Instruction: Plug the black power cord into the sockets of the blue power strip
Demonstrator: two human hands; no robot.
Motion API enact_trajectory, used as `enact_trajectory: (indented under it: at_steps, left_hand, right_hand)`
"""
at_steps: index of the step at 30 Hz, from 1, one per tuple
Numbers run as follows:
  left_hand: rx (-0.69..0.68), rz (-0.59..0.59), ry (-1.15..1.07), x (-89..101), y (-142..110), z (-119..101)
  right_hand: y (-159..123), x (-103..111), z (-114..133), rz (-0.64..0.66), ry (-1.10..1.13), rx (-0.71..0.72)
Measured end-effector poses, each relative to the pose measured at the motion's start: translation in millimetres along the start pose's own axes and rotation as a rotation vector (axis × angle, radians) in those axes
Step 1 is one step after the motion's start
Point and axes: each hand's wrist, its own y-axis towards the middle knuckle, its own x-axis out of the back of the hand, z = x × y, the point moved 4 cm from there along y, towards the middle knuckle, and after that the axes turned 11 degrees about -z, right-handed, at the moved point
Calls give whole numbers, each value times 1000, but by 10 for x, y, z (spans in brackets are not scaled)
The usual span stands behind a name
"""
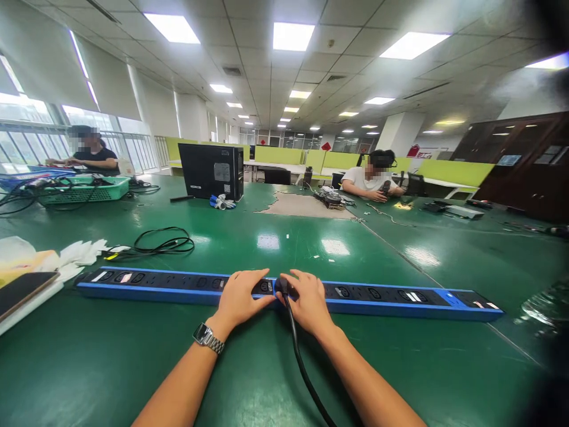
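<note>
A long power strip (377,305) with a blue body and a black socket face lies across the table in front of me. Near its middle a black plug (281,286) sits at the socket face, and its thick black cable (299,356) runs down toward me. My right hand (312,299) is closed round the plug, thumb on the near side and fingers beyond. Just left of it, my left hand (240,299) grips the strip across its width, thumb at the front edge and fingers at the far edge. How deep the plug sits is hidden.
On the green table (213,373) lie a coiled black cable (164,242), a green basket (89,193) of cables, a black computer case (211,172) and gloves (222,202). White wrapping and a phone-like slab (26,290) are at left. Two people sit across the table.
</note>
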Motion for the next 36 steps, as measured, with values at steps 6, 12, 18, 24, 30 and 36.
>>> enact_trajectory:
  at_steps: [6,12,18,24,30,36]
  left_hand:
    - [-87,-37,-250,-259,164,-442]
    - [-48,-20,-303,-738,387,-1001]
    - [6,83,-151,-1027,461,-1153]
    - [-79,121,-120,-1033,451,-1185]
    - [-131,148,-41,-1102,445,-1230]
    - [-183,136,19,-739,302,-943]
  right_hand:
    - [-273,331,-897,-133,-120,-121]
    - [-389,468,-1383,-198,-25,-107]
    - [-373,479,-1329,-218,53,-125]
    - [-362,504,-1290,-254,75,-102]
    - [-354,506,-1157,-263,94,-17]
    - [-260,436,-1087,-175,192,85]
